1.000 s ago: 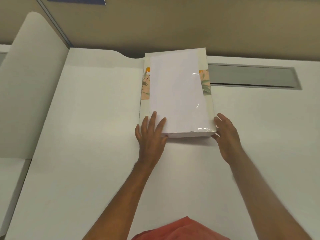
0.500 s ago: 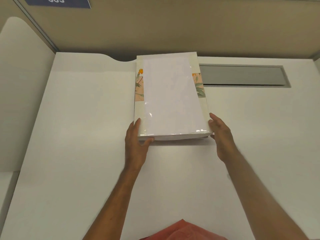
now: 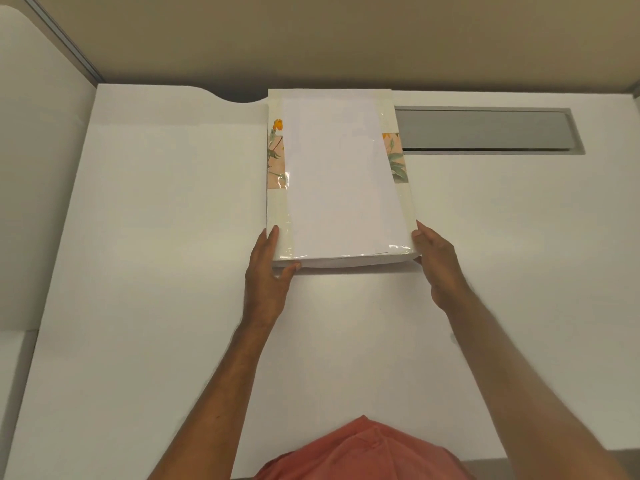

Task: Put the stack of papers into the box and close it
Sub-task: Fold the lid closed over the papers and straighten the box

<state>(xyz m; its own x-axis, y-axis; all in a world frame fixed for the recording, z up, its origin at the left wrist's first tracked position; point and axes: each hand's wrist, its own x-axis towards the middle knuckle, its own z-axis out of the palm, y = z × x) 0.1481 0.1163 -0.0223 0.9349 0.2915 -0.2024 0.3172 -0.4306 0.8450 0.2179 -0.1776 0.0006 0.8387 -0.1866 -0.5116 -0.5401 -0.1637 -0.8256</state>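
A flat cream box (image 3: 280, 209) with a flowered band lies lengthwise on the white desk (image 3: 156, 237), far end against the back wall. White papers (image 3: 343, 188) lie on top of it, slightly askew, under a glossy film. My left hand (image 3: 268, 271) grips the box's near left corner, fingers along the side and thumb on the front edge. My right hand (image 3: 438, 265) grips the near right corner, thumb on top. A thin shadow runs under the box's near edge.
A grey cable slot (image 3: 485, 129) is set into the desk right of the box. A beige partition (image 3: 311, 39) closes the back, and a white divider panel (image 3: 34, 168) stands on the left. My orange shirt (image 3: 360, 452) shows at the bottom.
My left hand went from lying flat on the near left corner to gripping it from the side. My right hand closed in on the right corner. The box barely moved.
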